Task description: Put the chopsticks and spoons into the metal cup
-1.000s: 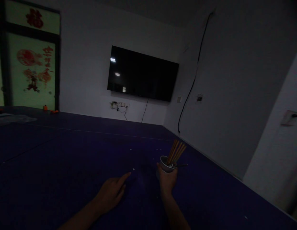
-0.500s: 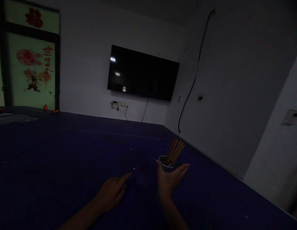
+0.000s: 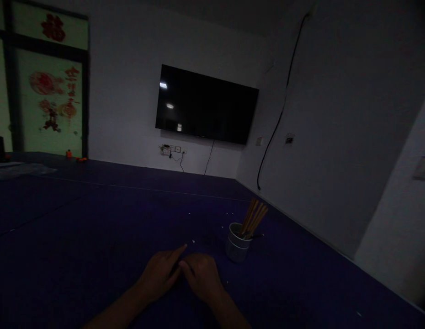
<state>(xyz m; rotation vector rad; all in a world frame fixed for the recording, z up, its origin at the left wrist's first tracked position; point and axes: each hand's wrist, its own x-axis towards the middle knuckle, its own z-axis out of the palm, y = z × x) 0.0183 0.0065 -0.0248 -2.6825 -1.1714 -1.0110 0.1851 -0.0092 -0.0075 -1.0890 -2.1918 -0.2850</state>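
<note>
My left hand (image 3: 160, 274) lies low on the dark blue table, empty as far as I see, with its index finger stretched forward and thumb apart. Right beside it, close to its fingertips, is my right hand (image 3: 201, 274), knuckles up and fingers curled down; I see nothing in it. To the right of that hand, and apart from it, a grey cup (image 3: 237, 249) with a pale band stands upright. Several brown wooden chopsticks (image 3: 254, 218) lean out of its mouth towards the right. A thin dark handle sticks out low over the rim.
Small white scraps (image 3: 193, 241) dot the blue table (image 3: 130, 219). Clear plastic sheeting (image 3: 23, 170) and small orange objects (image 3: 81, 159) lie at the far left. A television (image 3: 207, 105) hangs on the back wall, and a black cable (image 3: 276, 123) runs down the right wall.
My right hand has let go of the cup and moved left, down beside my left hand. The cup now stands by itself. My left hand has stayed in place.
</note>
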